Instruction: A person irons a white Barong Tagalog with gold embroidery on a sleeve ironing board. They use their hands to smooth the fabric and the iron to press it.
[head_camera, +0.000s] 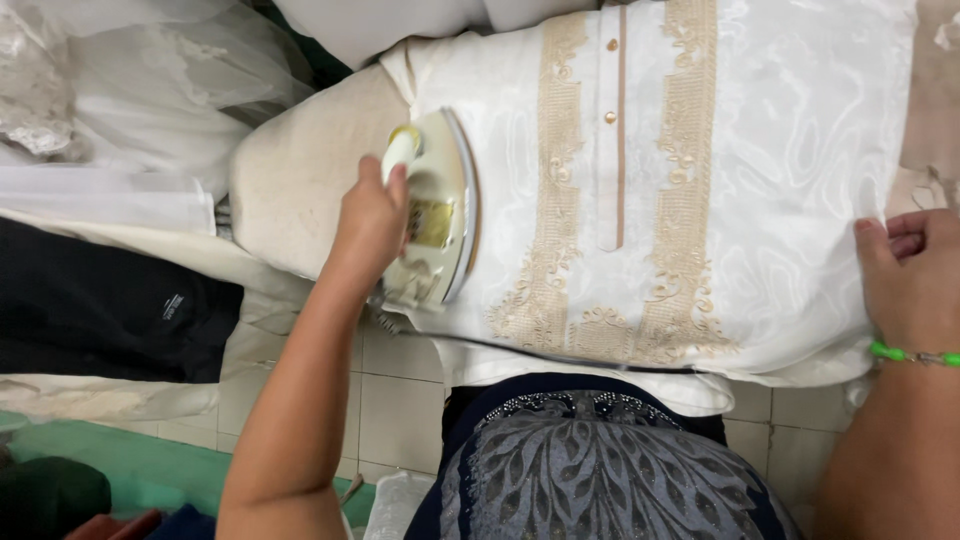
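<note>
Iron (440, 215) rests flat on the white shirt (800, 150), just left of its tan embroidered front. Left hand (368, 225) wraps the iron's handle. Right hand (912, 275) lies flat on the shirt's right edge, fingers loosely curled, holding nothing. Shirt covers the padded board (290, 180); black cloth (100, 300) lies left of the board.
</note>
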